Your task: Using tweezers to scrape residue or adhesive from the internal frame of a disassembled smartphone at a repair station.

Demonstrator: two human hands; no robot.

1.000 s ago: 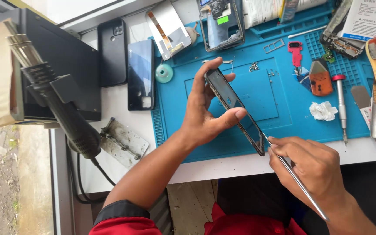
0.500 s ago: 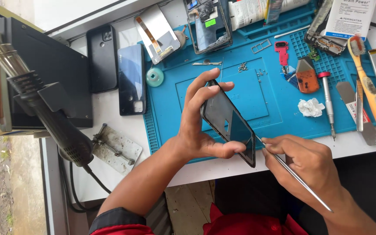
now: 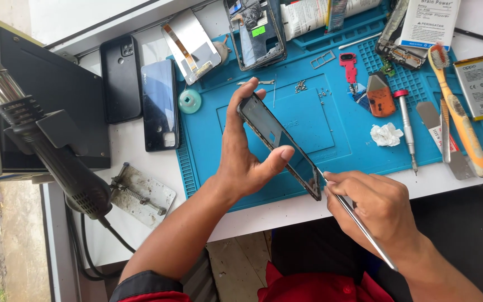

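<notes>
At frame centre, a phone frame point(image 3: 279, 146) is clamped edge-on in the left hand point(image 3: 247, 159) above the blue mat point(image 3: 308, 120). A thin metal tool point(image 3: 359, 223), pinched in the right hand point(image 3: 378, 204), should be worked gently along the frame's lower corner.

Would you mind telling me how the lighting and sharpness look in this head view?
Head view: even daylight, soft shadows; left hand and black phone frame sharp; glare on the glossy dark phone lying on the white table; right hand with thin metal tool crisp.
</notes>
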